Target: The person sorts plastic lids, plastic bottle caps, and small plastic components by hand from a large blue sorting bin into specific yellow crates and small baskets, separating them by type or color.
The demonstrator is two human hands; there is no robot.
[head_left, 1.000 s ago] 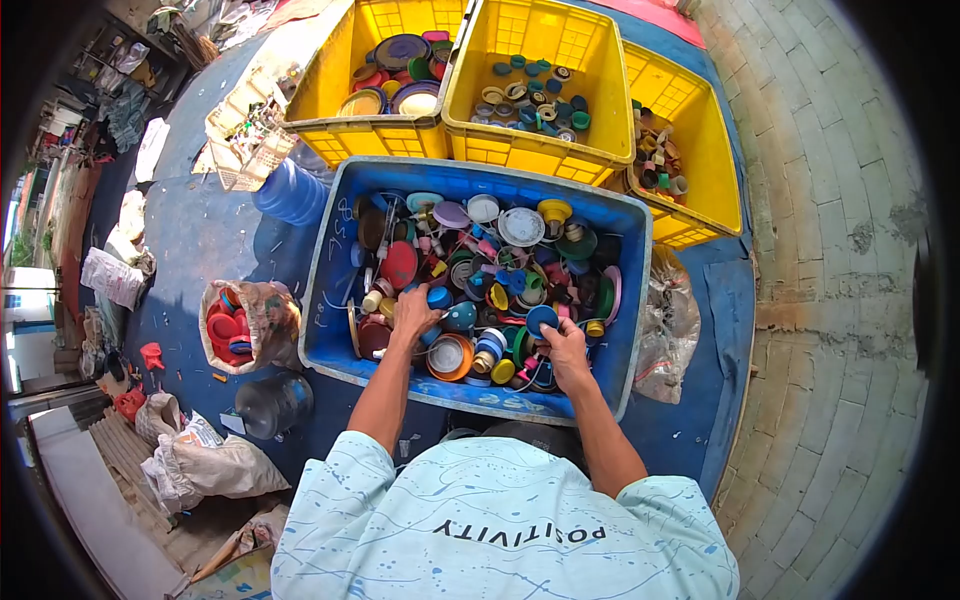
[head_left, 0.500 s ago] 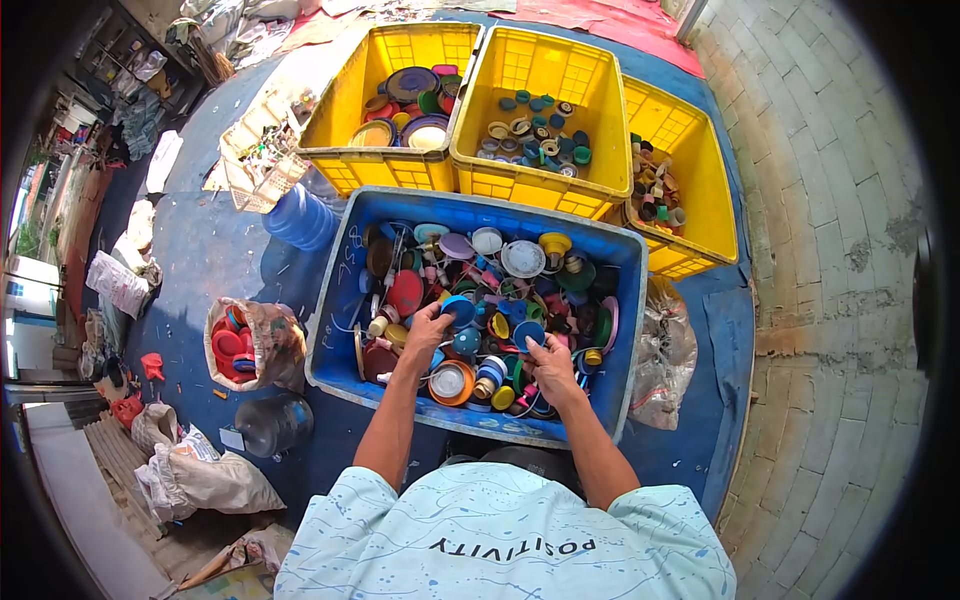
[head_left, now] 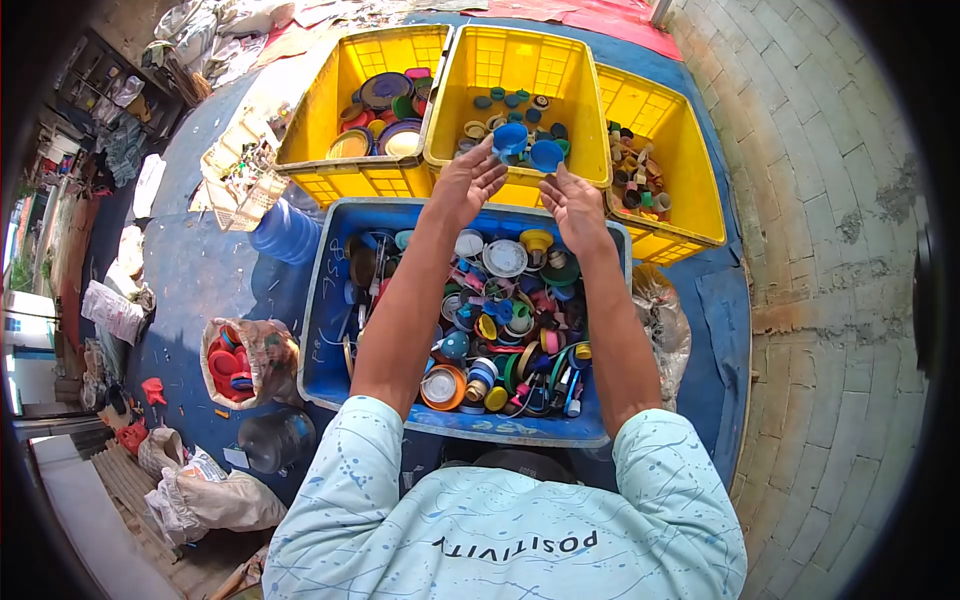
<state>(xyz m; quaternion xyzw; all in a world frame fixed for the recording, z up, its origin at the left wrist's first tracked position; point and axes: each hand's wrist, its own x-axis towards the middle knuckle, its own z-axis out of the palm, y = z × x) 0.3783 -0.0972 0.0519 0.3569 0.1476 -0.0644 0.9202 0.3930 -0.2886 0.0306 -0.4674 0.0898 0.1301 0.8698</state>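
Note:
Both my hands are raised over the far rim of a blue bin [head_left: 325, 290] of mixed plastic caps and lids [head_left: 504, 258]. My left hand [head_left: 466, 183] has a round blue cap [head_left: 510, 138] at its fingertips. Another blue cap [head_left: 546, 155] is at the fingertips of my right hand [head_left: 577, 208]. The two caps are close together, in front of the middle yellow crate [head_left: 518, 180], which holds scattered small caps. My forearms cover parts of the blue bin's contents.
A left yellow crate [head_left: 355, 180] holds large lids; a right yellow crate [head_left: 690, 160] holds small caps. On the left are a sack [head_left: 265, 360] of red lids, a blue water jug [head_left: 285, 235] and a basket [head_left: 232, 170]. A block wall [head_left: 820, 250] stands right.
Both hands have moved up and away from the blue bin's contents, lifting the blue caps to the middle yellow crate. The view has shifted slightly.

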